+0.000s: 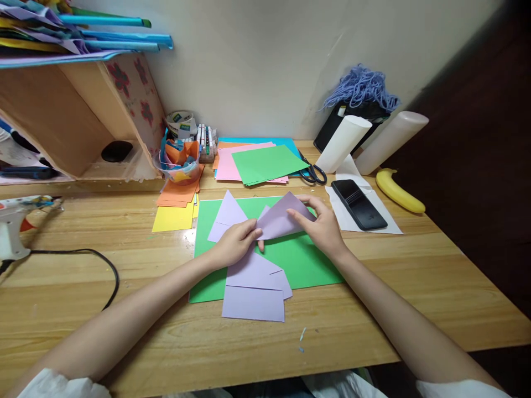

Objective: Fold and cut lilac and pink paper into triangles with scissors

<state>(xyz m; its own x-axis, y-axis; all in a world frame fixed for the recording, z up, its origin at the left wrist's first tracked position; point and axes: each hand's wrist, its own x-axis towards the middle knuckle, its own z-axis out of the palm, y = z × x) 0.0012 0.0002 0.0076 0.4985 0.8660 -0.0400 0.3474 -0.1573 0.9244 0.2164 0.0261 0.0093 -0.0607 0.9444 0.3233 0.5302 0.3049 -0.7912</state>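
Observation:
A lilac paper (279, 220) is bent up into a fold over a large green sheet (307, 260) on the wooden desk (415, 287). My left hand (234, 243) pinches its lower left corner. My right hand (321, 226) grips its right side, fingers curled over the raised flap. More lilac sheets (255, 290) lie below my hands, and a folded lilac triangle (227, 213) lies just left of the held piece.
A stack of green, pink and orange paper (265, 161) and scissors (312, 172) lie behind. A phone (359, 204), banana (398, 190) and two white rolls (346, 142) sit right. A glue gun (14, 221) with its cord, a scrap bowl (180, 163) and a cardboard shelf (74, 121) stand left.

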